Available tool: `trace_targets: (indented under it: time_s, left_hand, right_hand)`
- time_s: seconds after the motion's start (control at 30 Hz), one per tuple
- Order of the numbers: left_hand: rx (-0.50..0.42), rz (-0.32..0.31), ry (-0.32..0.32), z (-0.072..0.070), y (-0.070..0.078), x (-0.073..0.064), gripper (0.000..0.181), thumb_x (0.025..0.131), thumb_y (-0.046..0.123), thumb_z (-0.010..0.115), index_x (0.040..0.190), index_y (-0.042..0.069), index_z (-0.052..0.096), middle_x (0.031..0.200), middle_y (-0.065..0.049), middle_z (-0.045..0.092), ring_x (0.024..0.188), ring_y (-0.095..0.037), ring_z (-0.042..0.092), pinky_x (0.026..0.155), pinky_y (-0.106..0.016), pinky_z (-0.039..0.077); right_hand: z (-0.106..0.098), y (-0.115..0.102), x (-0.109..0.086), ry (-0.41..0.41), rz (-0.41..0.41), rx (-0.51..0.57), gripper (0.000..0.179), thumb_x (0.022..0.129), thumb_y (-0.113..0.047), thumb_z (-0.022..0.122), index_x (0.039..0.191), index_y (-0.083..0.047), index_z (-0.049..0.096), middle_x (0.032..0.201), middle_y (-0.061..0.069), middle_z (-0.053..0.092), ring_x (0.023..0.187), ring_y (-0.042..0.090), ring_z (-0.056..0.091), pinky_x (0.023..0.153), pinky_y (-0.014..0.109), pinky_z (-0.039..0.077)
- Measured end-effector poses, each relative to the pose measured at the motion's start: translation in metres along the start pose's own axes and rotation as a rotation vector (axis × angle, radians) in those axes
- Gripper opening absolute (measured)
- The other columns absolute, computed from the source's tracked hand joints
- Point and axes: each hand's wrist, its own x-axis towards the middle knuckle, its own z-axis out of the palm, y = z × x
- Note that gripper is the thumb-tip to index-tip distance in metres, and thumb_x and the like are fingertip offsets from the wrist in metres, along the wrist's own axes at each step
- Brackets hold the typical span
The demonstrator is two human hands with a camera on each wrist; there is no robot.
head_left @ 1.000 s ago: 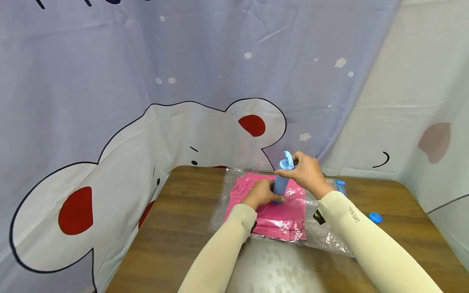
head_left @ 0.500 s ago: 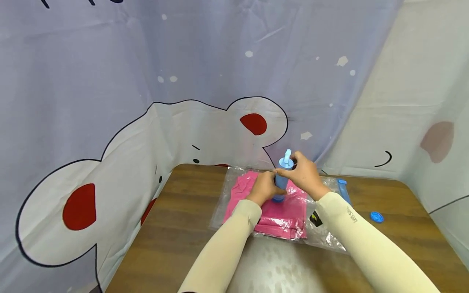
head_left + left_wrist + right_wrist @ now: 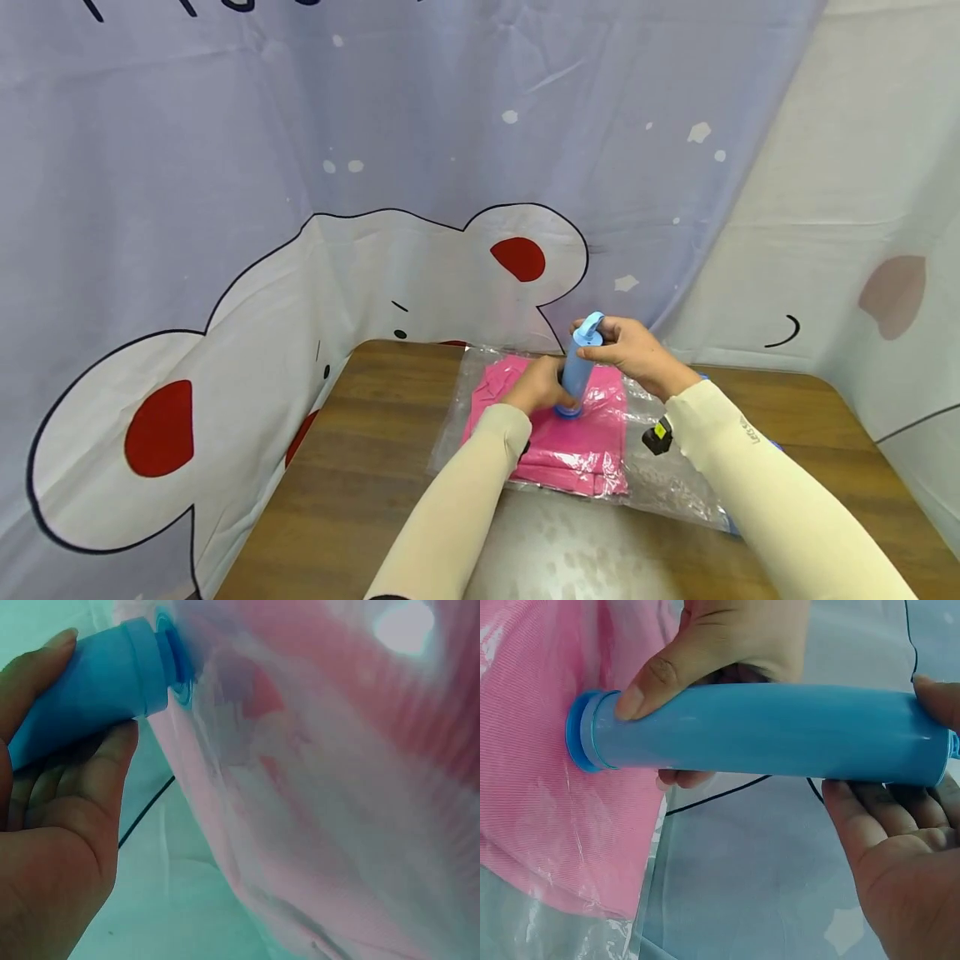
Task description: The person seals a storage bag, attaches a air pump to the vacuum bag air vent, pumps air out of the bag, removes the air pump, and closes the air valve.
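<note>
A blue cylindrical hand pump (image 3: pixel 579 371) with a loop handle on top stands, slightly tilted, on a clear plastic storage bag (image 3: pixel 660 471). Inside the bag lies folded pink clothing (image 3: pixel 558 437). My left hand (image 3: pixel 536 385) holds the pump's lower part, thumb along the near side. Up at the top end, my right hand (image 3: pixel 637 352) grips the pump just below its handle. In the right wrist view, the pump's flanged base (image 3: pixel 580 731) meets the bag over the pink cloth. The left wrist view shows the base against a round blue valve (image 3: pixel 180 682).
The wooden table (image 3: pixel 375 433) has a pale worn patch (image 3: pixel 562 550) at its front. A printed curtain (image 3: pixel 420 125) hangs behind. A blue strip (image 3: pixel 732 527) shows at the bag's right edge, partly behind the right forearm.
The left hand slid up the pump, then back down near its base. The right hand shifted slightly and the handle turned. The right forearm now covers the round blue cap on the table.
</note>
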Motion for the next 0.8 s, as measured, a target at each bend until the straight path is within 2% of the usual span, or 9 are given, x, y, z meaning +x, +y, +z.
trace_targets:
  time_s: [0.1,0.23,0.3,0.37,0.47,0.53,0.63,0.7,0.8]
  left_hand:
    - [-0.005,-0.040,0.002,0.002,-0.003,-0.003,0.054,0.081,-0.003,0.098,0.132,0.000,0.079,0.126,-0.016,0.085,0.118,-0.026,0.081,0.108,-0.035,0.065]
    - [0.037,-0.092,0.008,0.007,-0.009,-0.001,0.050,0.081,0.005,0.101,0.127,-0.001,0.081,0.122,-0.014,0.087,0.112,-0.023,0.083,0.106,-0.034,0.066]
    - [0.108,-0.086,0.017,0.019,-0.027,0.012,0.048,0.080,0.011,0.103,0.122,0.002,0.083,0.116,-0.010,0.088,0.105,-0.019,0.083,0.101,-0.033,0.067]
    - [0.169,-0.069,0.015,0.032,-0.045,0.026,0.049,0.079,0.017,0.104,0.121,0.005,0.083,0.110,-0.003,0.087,0.096,-0.013,0.079,0.097,-0.031,0.066]
    - [0.205,-0.033,0.015,0.050,-0.077,0.048,0.053,0.076,0.027,0.106,0.120,0.012,0.081,0.102,0.005,0.084,0.089,-0.006,0.074,0.092,-0.027,0.064]
    - [0.192,-0.018,0.027,0.055,-0.083,0.051,0.060,0.078,0.033,0.106,0.127,0.015,0.079,0.106,0.007,0.084,0.092,-0.006,0.074,0.093,-0.028,0.064]
    - [0.145,0.005,0.115,0.048,-0.064,0.037,0.070,0.079,0.040,0.105,0.137,0.016,0.074,0.118,0.002,0.085,0.106,-0.013,0.080,0.099,-0.036,0.066]
    - [0.141,0.027,0.203,0.040,-0.038,0.018,0.074,0.082,0.036,0.103,0.144,0.011,0.071,0.127,-0.004,0.085,0.114,-0.020,0.081,0.102,-0.041,0.066]
    - [0.160,0.086,0.320,0.043,-0.038,0.022,0.078,0.079,0.037,0.106,0.143,0.011,0.070,0.126,-0.005,0.085,0.114,-0.021,0.081,0.104,-0.042,0.066]
  right_hand:
    - [0.005,0.002,0.000,0.069,0.022,-0.043,0.046,0.102,-0.021,0.088,0.136,0.004,0.070,0.146,0.021,0.076,0.124,0.010,0.073,0.103,0.022,0.060]
    - [0.012,0.006,-0.001,0.174,0.038,-0.124,0.048,0.095,-0.036,0.096,0.114,-0.004,0.065,0.141,0.021,0.073,0.131,0.030,0.073,0.108,0.043,0.062]
    - [0.015,0.009,-0.002,0.227,0.037,-0.184,0.053,0.093,-0.040,0.097,0.110,-0.005,0.061,0.145,0.023,0.071,0.134,0.039,0.072,0.108,0.050,0.062]
    - [0.017,0.011,-0.002,0.286,0.033,-0.267,0.058,0.091,-0.045,0.097,0.109,-0.006,0.057,0.138,0.024,0.073,0.126,0.041,0.073,0.101,0.049,0.063]
    - [0.020,0.014,0.000,0.357,0.028,-0.400,0.064,0.088,-0.051,0.097,0.107,-0.006,0.056,0.112,0.021,0.075,0.100,0.036,0.073,0.082,0.040,0.061]
    - [0.023,0.014,0.001,0.393,0.027,-0.459,0.066,0.087,-0.054,0.097,0.107,-0.006,0.057,0.097,0.016,0.072,0.087,0.031,0.069,0.071,0.035,0.055]
    - [0.027,0.010,0.000,0.418,0.025,-0.484,0.066,0.088,-0.055,0.096,0.106,-0.005,0.056,0.089,0.012,0.068,0.080,0.028,0.065,0.065,0.032,0.050]
    - [0.028,0.007,-0.001,0.431,0.023,-0.485,0.064,0.089,-0.054,0.095,0.104,-0.006,0.054,0.086,0.010,0.066,0.078,0.028,0.065,0.065,0.032,0.048]
    - [0.031,0.005,0.000,0.453,0.016,-0.493,0.063,0.090,-0.053,0.094,0.101,-0.007,0.052,0.083,0.009,0.062,0.075,0.028,0.063,0.063,0.033,0.046]
